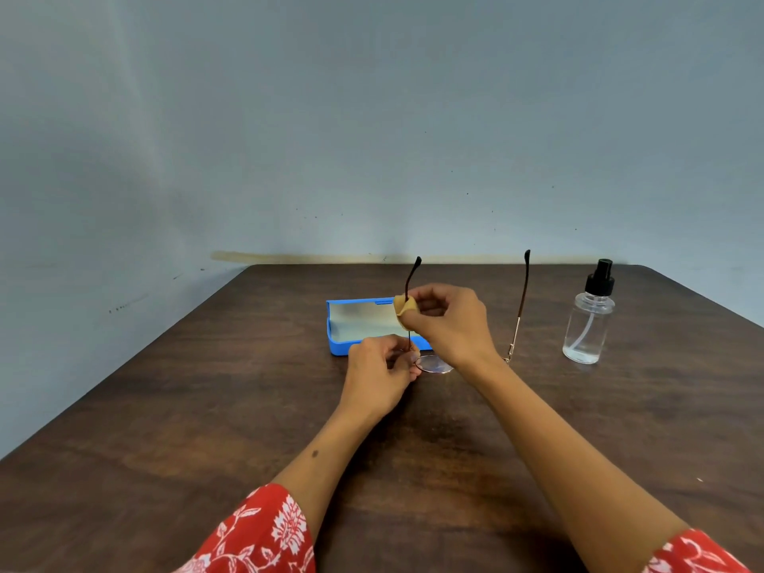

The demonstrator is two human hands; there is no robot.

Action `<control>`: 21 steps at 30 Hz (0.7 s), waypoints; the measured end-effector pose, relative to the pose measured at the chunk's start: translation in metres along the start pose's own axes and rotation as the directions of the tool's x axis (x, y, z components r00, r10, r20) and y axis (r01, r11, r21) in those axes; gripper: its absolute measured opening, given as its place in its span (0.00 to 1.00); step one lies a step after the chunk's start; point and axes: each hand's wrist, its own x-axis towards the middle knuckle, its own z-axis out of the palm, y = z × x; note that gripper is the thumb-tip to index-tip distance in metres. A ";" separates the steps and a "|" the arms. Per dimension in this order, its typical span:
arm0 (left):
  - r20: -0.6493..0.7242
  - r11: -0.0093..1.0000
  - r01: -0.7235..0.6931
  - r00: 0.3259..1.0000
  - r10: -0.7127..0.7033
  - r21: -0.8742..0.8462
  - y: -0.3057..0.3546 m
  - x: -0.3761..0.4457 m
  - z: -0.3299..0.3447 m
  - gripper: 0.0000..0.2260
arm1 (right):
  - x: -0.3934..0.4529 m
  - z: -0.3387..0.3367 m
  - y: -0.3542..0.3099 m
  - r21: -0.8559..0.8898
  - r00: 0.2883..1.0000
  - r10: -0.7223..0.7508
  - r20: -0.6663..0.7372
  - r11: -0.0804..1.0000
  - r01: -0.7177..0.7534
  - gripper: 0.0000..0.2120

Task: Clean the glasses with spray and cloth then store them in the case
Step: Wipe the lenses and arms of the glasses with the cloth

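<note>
The thin-framed glasses (521, 295) are held above the table with both temples pointing up and away. My left hand (378, 372) pinches the frame at the hinge of the left temple, beside one round lens (434, 363). My right hand (448, 320) pinches a small tan cloth (400, 310) around that left temple, partway up it. The other temple rises free to the right. The blue case (337, 339) lies open behind my hands, its pale lining showing. A clear spray bottle (589, 318) with a black pump top stands upright at the right.
Everything sits on a dark wooden table (206, 407) pushed against a grey-blue wall. The table's far edge runs just behind the case and bottle. My red floral sleeves show at the bottom of the view.
</note>
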 end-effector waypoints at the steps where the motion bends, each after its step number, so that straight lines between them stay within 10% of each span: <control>1: -0.002 1.000 0.002 1.000 -0.002 -0.003 0.000 0.000 0.000 0.12 | -0.001 0.000 0.000 -0.009 1.000 0.006 0.008 1.000 -0.006 0.03; 21: -0.002 1.000 -0.004 1.000 0.004 0.020 -0.001 0.001 0.001 0.11 | -0.005 0.002 -0.001 0.055 0.999 0.020 -0.041 0.998 -0.018 0.06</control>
